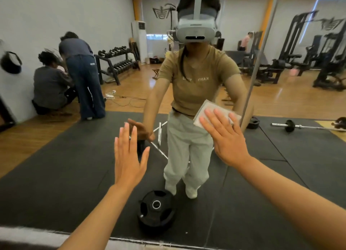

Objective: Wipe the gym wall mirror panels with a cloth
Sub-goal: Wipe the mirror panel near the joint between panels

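Glossy mirror panel (56, 152) reflecting a wood-floored gym, left hand (129, 156) raised flat with straight, slightly spread fingers, perhaps touching the glass, round black weight plate (156, 208) below, right hand (224, 137) with straight fingers pressing a folded pale cloth (206, 109) against the mirror, beside a vertical panel seam (262, 44).

A gym is showing here: a wall mirror (56, 15) is reflecting a dumbbell rack (118, 64) standing by the far wall, black weight machines (299, 58) sitting on a wooden floor (280, 98), and a barbell (303, 126) and a weight plate (156, 210) lying on black rubber mats (61, 167).
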Demonstrator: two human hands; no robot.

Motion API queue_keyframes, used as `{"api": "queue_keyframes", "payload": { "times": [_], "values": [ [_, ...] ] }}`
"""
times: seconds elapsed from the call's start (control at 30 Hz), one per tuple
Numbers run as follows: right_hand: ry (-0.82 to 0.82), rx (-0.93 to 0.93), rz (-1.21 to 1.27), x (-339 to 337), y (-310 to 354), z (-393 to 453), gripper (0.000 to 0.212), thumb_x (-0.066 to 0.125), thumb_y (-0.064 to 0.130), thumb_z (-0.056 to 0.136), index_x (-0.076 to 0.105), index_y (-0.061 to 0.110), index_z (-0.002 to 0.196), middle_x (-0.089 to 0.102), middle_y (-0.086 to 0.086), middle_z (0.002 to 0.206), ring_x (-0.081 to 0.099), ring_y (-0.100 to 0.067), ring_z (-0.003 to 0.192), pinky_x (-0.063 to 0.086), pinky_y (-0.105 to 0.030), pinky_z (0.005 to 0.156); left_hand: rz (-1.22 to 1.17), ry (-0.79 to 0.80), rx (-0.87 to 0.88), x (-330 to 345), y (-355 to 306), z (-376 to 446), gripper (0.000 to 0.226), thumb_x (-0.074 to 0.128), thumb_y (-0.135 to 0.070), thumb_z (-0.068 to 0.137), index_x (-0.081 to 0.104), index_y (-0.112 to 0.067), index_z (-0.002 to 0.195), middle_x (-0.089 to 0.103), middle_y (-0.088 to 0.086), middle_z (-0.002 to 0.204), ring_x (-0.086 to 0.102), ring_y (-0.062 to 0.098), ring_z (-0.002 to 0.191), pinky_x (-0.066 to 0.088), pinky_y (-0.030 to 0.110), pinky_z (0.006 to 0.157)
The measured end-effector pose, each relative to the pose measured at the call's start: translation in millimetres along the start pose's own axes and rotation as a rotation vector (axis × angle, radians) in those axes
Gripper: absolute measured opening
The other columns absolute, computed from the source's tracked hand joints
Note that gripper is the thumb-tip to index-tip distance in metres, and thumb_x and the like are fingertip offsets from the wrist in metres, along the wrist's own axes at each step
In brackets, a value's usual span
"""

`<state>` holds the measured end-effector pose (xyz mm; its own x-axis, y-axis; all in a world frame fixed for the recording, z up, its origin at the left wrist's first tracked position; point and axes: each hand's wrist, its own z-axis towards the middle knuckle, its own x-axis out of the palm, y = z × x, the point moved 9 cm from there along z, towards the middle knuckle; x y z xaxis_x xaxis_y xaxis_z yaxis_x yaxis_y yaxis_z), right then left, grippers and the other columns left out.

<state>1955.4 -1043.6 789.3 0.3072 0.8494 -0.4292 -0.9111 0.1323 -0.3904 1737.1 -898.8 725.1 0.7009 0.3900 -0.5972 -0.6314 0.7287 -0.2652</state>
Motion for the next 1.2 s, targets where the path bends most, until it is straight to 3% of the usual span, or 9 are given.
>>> {"api": "queue_keyframes", "payload": {
  "times": [0.2,0.37,0.53,0.67,0.83,0.93,1.03,1.1,1.2],
  "values": [
    [0.180,-0.229,-0.049,60,57,-97,0.066,0.039,0.007,0.090,0.030,0.019,0.155,0.027,-0.004,0.162,0.021,-0.024,0.150,0.011,-0.045,0.123,-0.007,-0.110,0.086,30,16,-4,0.074,0.034,-0.044,0.100,-0.002,-0.015,0.158,-0.010,0.003,0.166,-0.011,0.021,0.153,-0.009,0.033,0.123],
    [0.158,-0.370,0.015,61,66,-105,0.069,0.040,0.012,0.087,0.029,0.022,0.154,0.026,-0.001,0.162,0.022,-0.020,0.150,0.013,-0.043,0.122,-0.023,-0.251,0.153,37,17,-1,0.071,0.033,-0.042,0.100,0.008,-0.010,0.159,-0.003,0.008,0.166,-0.007,0.023,0.153,-0.010,0.036,0.122],
    [-0.144,0.066,0.151,-7,-11,0,0.058,0.038,0.015,0.093,0.037,0.022,0.151,0.027,-0.006,0.161,0.020,-0.023,0.150,0.013,-0.051,0.120,-0.043,-0.374,0.198,39,18,-1,0.071,0.032,-0.045,0.099,0.013,-0.011,0.158,0.001,0.007,0.166,-0.005,0.019,0.153,-0.011,0.034,0.122],
    [-0.273,0.159,0.153,-4,-2,7,0.055,0.042,0.009,0.097,0.039,0.023,0.150,0.028,-0.008,0.160,0.018,-0.023,0.150,0.008,-0.048,0.120,-0.018,-0.383,0.212,44,23,0,0.071,0.027,-0.048,0.100,0.005,-0.016,0.159,-0.005,0.003,0.167,-0.010,0.017,0.153,-0.005,0.041,0.124],
    [-0.091,-0.121,0.057,64,81,-81,0.080,0.046,0.003,0.083,0.025,0.028,0.156,0.016,0.004,0.165,0.011,-0.019,0.152,0.007,-0.047,0.121,-0.007,-0.434,0.266,47,21,-4,0.070,0.026,-0.045,0.101,0.006,-0.012,0.159,-0.004,0.007,0.167,-0.007,0.021,0.153,-0.007,0.039,0.124],
    [0.148,-0.469,-0.099,102,122,-134,0.074,0.045,0.017,0.085,0.026,0.032,0.155,0.016,0.009,0.165,0.013,-0.015,0.152,0.005,-0.042,0.122,-0.007,-0.415,0.276,48,22,-4,0.071,0.025,-0.046,0.100,0.007,-0.011,0.158,-0.003,0.008,0.166,-0.006,0.022,0.153,-0.006,0.040,0.124],
    [0.263,-0.701,-0.205,103,122,-143,0.071,0.049,0.022,0.087,0.030,0.032,0.154,0.020,0.008,0.164,0.015,-0.013,0.151,0.008,-0.043,0.123,-0.011,-0.400,0.294,47,22,-4,0.071,0.028,-0.045,0.100,0.006,-0.011,0.159,-0.004,0.008,0.167,-0.007,0.022,0.153,-0.009,0.037,0.123],
    [0.239,-0.706,-0.229,90,113,-118,0.071,0.048,0.017,0.086,0.032,0.031,0.153,0.023,0.006,0.163,0.016,-0.012,0.151,0.009,-0.042,0.123,-0.024,-0.393,0.305,46,22,-4,0.072,0.028,-0.046,0.100,0.005,-0.012,0.159,-0.005,0.006,0.167,-0.009,0.020,0.153,-0.012,0.033,0.122],
    [0.037,-0.398,-0.174,48,79,-32,0.065,0.044,0.013,0.090,0.034,0.026,0.153,0.025,0.001,0.162,0.016,-0.017,0.151,0.008,-0.043,0.123,-0.035,-0.377,0.304,46,25,-3,0.073,0.026,-0.050,0.099,0.001,-0.017,0.159,-0.011,0.001,0.166,-0.013,0.016,0.152,-0.014,0.031,0.121]
  ]
}}
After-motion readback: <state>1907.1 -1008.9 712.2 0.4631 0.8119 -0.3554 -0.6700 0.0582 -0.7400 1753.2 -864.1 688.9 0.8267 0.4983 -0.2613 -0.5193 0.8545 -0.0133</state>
